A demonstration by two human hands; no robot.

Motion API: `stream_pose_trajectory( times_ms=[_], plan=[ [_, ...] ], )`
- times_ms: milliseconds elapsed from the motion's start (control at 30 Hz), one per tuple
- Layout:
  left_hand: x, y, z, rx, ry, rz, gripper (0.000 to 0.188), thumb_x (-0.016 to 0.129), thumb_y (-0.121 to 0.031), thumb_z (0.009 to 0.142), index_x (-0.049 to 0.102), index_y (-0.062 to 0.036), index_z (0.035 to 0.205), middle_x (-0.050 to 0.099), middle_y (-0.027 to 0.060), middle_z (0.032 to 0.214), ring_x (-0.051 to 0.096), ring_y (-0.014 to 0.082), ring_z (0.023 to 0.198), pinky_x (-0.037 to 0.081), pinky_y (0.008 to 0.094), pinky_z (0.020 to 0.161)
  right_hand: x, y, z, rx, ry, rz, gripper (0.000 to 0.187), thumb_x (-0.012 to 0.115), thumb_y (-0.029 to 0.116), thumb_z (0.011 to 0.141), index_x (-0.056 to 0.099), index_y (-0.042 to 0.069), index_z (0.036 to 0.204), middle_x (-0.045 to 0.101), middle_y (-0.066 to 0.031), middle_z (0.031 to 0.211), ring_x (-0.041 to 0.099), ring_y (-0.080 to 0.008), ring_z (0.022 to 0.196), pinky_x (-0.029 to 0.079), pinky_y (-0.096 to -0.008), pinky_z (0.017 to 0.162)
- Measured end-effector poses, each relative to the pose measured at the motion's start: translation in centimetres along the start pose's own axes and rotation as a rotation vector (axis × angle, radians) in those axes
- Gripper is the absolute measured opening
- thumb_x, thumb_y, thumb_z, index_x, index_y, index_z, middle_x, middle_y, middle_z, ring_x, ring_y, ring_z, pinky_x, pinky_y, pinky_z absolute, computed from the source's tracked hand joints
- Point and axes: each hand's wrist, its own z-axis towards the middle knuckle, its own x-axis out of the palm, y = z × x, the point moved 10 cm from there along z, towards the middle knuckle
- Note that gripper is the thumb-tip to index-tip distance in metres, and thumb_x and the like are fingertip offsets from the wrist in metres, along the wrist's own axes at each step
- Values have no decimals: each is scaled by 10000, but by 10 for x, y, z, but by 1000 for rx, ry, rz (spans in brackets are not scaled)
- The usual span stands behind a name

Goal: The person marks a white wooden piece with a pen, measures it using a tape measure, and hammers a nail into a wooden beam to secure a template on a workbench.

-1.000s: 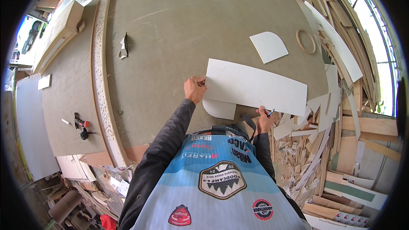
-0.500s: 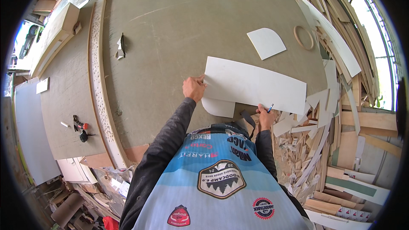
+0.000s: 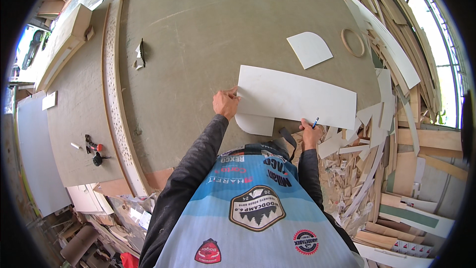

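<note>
A long white board [image 3: 297,97] lies on the worktable close to me, with its far edge gently sloping down to the right. My left hand [image 3: 226,103] pinches its left end, fingers closed at the edge. At the board's near edge, my right hand [image 3: 311,135] is closed around a blue pen [image 3: 315,122], its fingertips against the edge. Partly beneath the board sits a white piece with a rounded corner [image 3: 255,124]; the board covers its far part. Beyond the board lies another white round-cornered piece [image 3: 310,49].
A wooden ring [image 3: 352,42] rests by the worktable's [image 3: 198,34] right edge. Left are a small saw-toothed tool [image 3: 141,53], a long pale strip [image 3: 115,94] and a red-and-black tool [image 3: 93,145]. Wood offcuts [image 3: 342,178] pile up on the right. A long box [image 3: 67,44] stands far left.
The long white board has shifted very slightly away from me. My right hand and the pen have moved a little the same way; my left hand stays at the board's end.
</note>
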Motion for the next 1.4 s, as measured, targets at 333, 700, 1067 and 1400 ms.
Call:
stream_pose_trajectory(
  times_ms=[333, 700, 1067, 1400],
  plan=[
    [6, 3, -1, 33, -23, -12, 478, 786, -117, 754, 728, -234, 1214, 707, 85, 843, 678, 250, 762, 548, 384, 759, 1, 0, 4, 22, 30, 127, 237, 819, 186, 815, 719, -28, 793, 693, -71, 686, 603, -120, 602, 448, -262, 600],
    [7, -4, -1, 61, -13, 68, 534, 788, -128, 743, 705, -251, 1257, 676, 88, 849, 665, 270, 809, 540, 406, 783, 0, 2, 5, 59, 39, 95, 220, 806, 193, 828, 743, -17, 814, 692, -61, 684, 601, -116, 612, 443, -263, 605],
    [8, 0, 1, -77, 9, 63, 491, 793, -133, 735, 734, -266, 1204, 732, 56, 857, 702, 272, 822, 557, 400, 804, -4, 26, 2, -22, 7, -124, 271, 801, 243, 808, 715, -6, 743, 694, -70, 638, 613, -132, 562, 447, -285, 565],
    [10, 5, 3, -63, 11, 74, 541, 790, -137, 745, 704, -258, 1265, 736, 21, 871, 680, 204, 804, 544, 354, 794, 1, 10, 8, 32, 16, -20, 264, 801, 245, 804, 721, -2, 756, 694, -61, 645, 611, -133, 584, 440, -306, 570]
  ],
)
